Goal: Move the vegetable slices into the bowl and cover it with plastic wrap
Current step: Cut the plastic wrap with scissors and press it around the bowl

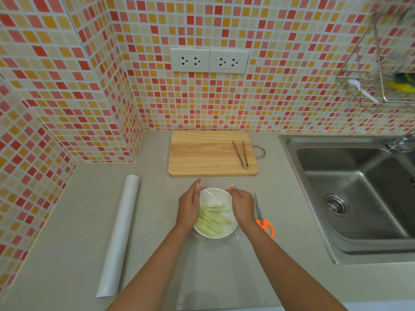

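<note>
Just below the middle of the frame a white bowl [215, 213] sits on the grey counter [74, 221], holding pale green vegetable slices [213, 218] that lie in its lower half. A clear sheet of plastic wrap [214, 198] is stretched over the bowl's top, and more of the film trails down over the counter toward the bottom edge. The left hand [188, 205] lies against the bowl's left side with its fingers straight, pressing the film down at the rim. The right hand [241, 206] is at the bowl's right side; its fingers curl at the upper right rim and seem to pinch the film there, though the film is too clear to be sure. At lower left a white roll of plastic wrap [119, 236] lies slanted on the counter. Orange-handled scissors [263, 218] lie just right of the right hand. Above the bowl, a wooden cutting board [206, 153] carries metal tongs [241, 154] near its right edge. A steel sink [350, 189] fills the right of the frame.
</note>
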Tool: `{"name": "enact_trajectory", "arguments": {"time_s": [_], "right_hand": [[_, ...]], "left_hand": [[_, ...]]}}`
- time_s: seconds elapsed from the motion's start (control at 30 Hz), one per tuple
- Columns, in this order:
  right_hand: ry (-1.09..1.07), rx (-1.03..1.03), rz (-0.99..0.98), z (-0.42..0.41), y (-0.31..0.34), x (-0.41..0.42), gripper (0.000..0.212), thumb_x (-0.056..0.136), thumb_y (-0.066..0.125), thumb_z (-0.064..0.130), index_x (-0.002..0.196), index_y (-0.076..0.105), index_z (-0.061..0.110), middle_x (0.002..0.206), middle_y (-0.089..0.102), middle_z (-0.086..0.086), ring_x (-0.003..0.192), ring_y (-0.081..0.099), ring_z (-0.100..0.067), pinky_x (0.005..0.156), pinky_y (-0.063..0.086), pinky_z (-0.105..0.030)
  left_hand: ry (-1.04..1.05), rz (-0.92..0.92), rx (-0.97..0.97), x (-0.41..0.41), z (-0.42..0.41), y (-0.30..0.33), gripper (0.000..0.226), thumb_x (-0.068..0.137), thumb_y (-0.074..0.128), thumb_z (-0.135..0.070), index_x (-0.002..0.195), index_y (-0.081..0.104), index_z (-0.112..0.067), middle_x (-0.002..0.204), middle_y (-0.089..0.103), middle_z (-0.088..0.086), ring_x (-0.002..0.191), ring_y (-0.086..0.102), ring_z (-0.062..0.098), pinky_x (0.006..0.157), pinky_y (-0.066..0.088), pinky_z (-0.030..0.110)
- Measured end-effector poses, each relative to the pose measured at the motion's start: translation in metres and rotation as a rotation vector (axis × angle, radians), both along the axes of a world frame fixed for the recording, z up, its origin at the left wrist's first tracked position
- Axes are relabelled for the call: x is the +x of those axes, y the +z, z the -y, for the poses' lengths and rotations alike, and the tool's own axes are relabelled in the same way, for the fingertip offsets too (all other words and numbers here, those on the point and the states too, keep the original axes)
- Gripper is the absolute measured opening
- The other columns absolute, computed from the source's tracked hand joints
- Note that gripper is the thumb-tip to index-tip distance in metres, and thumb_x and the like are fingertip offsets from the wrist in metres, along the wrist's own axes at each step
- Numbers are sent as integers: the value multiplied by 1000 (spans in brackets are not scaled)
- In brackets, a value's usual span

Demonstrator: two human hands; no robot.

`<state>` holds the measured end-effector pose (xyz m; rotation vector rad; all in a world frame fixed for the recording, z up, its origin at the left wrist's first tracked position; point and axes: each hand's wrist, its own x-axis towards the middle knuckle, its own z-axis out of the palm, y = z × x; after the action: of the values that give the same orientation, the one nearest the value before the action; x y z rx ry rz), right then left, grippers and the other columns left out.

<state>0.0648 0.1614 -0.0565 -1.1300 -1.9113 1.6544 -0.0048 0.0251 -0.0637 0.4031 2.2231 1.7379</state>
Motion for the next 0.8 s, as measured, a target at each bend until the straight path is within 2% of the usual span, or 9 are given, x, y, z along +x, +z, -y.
{"name": "enact_trajectory", "arguments": {"time_s": [0.07, 0.13, 0.2, 0.27, 0.33, 0.43, 0.5, 0.6, 0.8], "right_hand": [[39, 84, 44, -9, 5, -5, 42, 95, 52, 24, 61, 61, 0, 57, 55, -15, 58, 47, -18, 61, 36, -33], [135, 114, 104, -12, 10, -11, 47, 94, 54, 24, 51, 39, 10, 50, 33, -7, 52, 32, -16, 58, 25, -32], [223, 90, 164, -10, 11, -17, 47, 92, 58, 24, 50, 48, 4, 50, 43, -17, 51, 40, -29, 58, 27, -31], [235, 9, 155, -7, 7, -20, 34, 88, 64, 18, 72, 68, -12, 75, 65, -30, 73, 60, -40, 66, 37, -29], [159, -95, 109, -6, 7, -21, 19, 81, 71, 11, 75, 72, -7, 78, 71, -19, 77, 65, -32, 68, 45, -26], [82, -272, 114, -10, 11, -22, 10, 74, 78, 12, 69, 70, 6, 69, 65, -3, 75, 60, -22, 58, 45, -24], [59, -343, 190, -14, 13, -24, 25, 76, 77, 20, 81, 69, -4, 79, 64, -8, 73, 57, -21, 55, 39, -25], [39, -344, 230, -19, 13, -28, 45, 78, 75, 16, 108, 63, -14, 100, 68, -16, 86, 62, -26, 58, 38, -27], [109, -339, 264, -22, 17, -35, 32, 82, 71, 11, 103, 65, -13, 94, 61, -15, 85, 56, -23, 72, 41, -30]], "left_hand": [[-5, -17, -8, -4, 1, 0, 39, 105, 37, -31, 138, 54, -21, 106, 72, -9, 102, 62, -5, 85, 39, -1], [26, -13, -4, -4, 2, -1, 38, 104, 38, -30, 137, 55, -19, 102, 72, -9, 99, 62, -8, 85, 42, 2], [51, -15, -11, -3, 2, -3, 38, 104, 39, -28, 137, 55, -18, 99, 71, -9, 96, 63, -3, 85, 43, 3], [53, -23, -18, -3, 2, -4, 37, 104, 40, -27, 137, 55, -17, 99, 71, -9, 97, 64, 3, 84, 43, 3], [54, -26, -21, -3, 2, -3, 37, 104, 41, -26, 137, 56, -16, 101, 72, -5, 99, 65, 7, 87, 45, 10], [55, -31, -26, -4, 2, -3, 37, 104, 41, -26, 136, 57, -15, 106, 72, 0, 103, 65, 11, 92, 46, 20], [60, -38, -31, -4, 2, -3, 37, 104, 42, -25, 135, 57, -14, 108, 72, 1, 103, 65, 12, 91, 45, 18], [63, -51, -41, -4, 1, -3, 36, 104, 42, -25, 135, 58, -14, 108, 73, 3, 102, 65, 11, 88, 44, 13], [58, -64, -44, -4, 2, -4, 36, 104, 41, -24, 134, 58, -14, 104, 72, -2, 100, 64, 9, 82, 41, -1]]}}
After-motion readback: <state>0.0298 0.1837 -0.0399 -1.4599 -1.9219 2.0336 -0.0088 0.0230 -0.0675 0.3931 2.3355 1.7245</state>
